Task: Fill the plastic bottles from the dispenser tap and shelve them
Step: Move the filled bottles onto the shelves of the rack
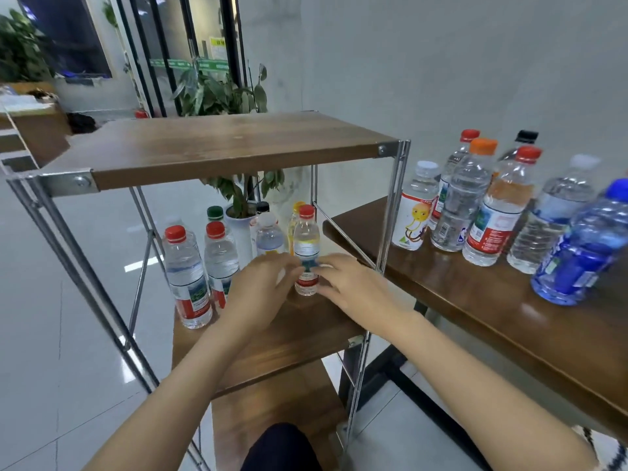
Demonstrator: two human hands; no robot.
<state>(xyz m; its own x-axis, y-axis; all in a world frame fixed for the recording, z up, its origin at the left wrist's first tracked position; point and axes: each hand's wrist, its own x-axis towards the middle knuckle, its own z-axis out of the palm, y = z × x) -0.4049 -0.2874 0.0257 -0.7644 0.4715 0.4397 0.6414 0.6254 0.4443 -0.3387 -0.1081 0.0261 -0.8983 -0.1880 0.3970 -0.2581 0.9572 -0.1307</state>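
The small red-capped clear plastic bottle (306, 237) is held upright on the middle wooden shelf (272, 345), its labelled waist clasped by left grip (261, 287) and right grip (350, 287); it is judged water-heavy, slick and squeezable.

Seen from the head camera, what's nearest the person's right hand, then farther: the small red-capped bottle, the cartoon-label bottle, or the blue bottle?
From the right hand:
1. small red-capped bottle, in its fingers, on the shelf.
2. cartoon-label bottle, left end of the table.
3. blue bottle, far right of the table.
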